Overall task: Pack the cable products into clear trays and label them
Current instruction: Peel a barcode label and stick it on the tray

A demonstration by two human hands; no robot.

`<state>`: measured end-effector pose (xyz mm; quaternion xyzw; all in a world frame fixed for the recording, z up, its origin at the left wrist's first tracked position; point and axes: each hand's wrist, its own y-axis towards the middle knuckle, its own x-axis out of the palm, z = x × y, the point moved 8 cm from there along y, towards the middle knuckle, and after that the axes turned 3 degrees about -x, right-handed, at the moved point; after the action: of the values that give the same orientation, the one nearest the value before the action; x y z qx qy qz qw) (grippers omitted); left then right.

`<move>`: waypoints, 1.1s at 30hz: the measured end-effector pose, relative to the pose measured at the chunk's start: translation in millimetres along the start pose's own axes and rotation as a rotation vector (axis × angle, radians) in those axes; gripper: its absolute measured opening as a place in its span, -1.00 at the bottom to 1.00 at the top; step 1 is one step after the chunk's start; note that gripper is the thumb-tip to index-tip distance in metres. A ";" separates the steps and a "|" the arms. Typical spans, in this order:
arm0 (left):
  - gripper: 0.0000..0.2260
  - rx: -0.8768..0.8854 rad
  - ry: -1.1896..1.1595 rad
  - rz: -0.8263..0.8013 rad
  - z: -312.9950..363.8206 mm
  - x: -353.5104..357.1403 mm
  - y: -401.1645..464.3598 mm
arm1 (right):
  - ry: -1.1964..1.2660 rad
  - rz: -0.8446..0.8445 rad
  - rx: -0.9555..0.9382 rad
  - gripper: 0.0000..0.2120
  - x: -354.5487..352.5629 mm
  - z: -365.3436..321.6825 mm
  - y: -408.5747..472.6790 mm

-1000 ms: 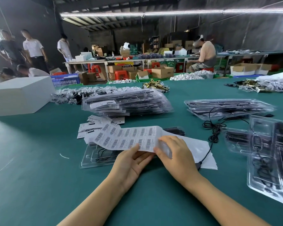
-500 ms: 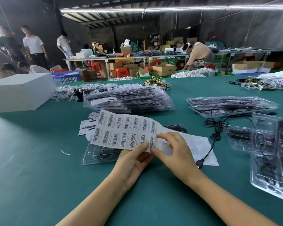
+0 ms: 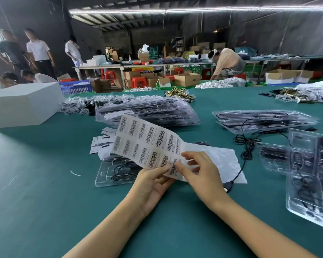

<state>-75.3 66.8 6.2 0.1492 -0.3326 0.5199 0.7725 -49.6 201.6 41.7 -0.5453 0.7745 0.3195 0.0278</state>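
Observation:
A white sheet of barcode labels (image 3: 147, 142) is lifted off the green table (image 3: 35, 202), tilted up toward the left. My left hand (image 3: 151, 185) pinches its lower edge from below. My right hand (image 3: 198, 172) pinches one barcode label (image 3: 172, 169) at the sheet's lower right corner with thumb and forefinger. Under the sheet lies a clear tray (image 3: 116, 170) holding a coiled black cable. A loose black cable (image 3: 247, 146) with a plug lies to the right.
Stacks of filled clear trays lie behind (image 3: 147, 113), at the right (image 3: 263, 120) and at the near right (image 3: 311, 175). Small paper cards (image 3: 103, 142) lie left of the sheet. A white box (image 3: 22, 103) stands far left. Several people work at tables beyond.
The label sheet has risen from nearly flat to tilted up, and my right hand's fingers have come to its lower right corner label.

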 end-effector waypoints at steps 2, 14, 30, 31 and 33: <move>-0.64 0.005 0.016 -0.004 -0.4 0.8 0.3 | 0.024 0.011 0.022 -0.75 0.5 0.8 -1.6; -0.73 -0.013 -0.055 0.015 -1.7 -1.3 3.5 | 0.035 0.101 0.022 -0.85 -3.4 -1.4 -5.4; -0.75 -0.029 -0.019 0.017 -4.6 0.1 4.5 | -0.007 0.132 0.108 -0.89 -7.3 2.0 -5.1; -0.76 -0.030 -0.014 0.020 -4.9 0.3 4.3 | -0.008 0.142 0.112 -0.90 -8.4 2.4 -5.4; -0.72 -0.030 -0.003 0.019 -4.9 0.9 4.0 | -0.007 0.167 0.122 -0.92 -10.8 3.8 -5.4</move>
<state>-76.9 71.9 2.8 0.1353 -0.3430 0.5219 0.7692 -41.7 211.4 40.4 -0.4749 0.8353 0.2746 0.0369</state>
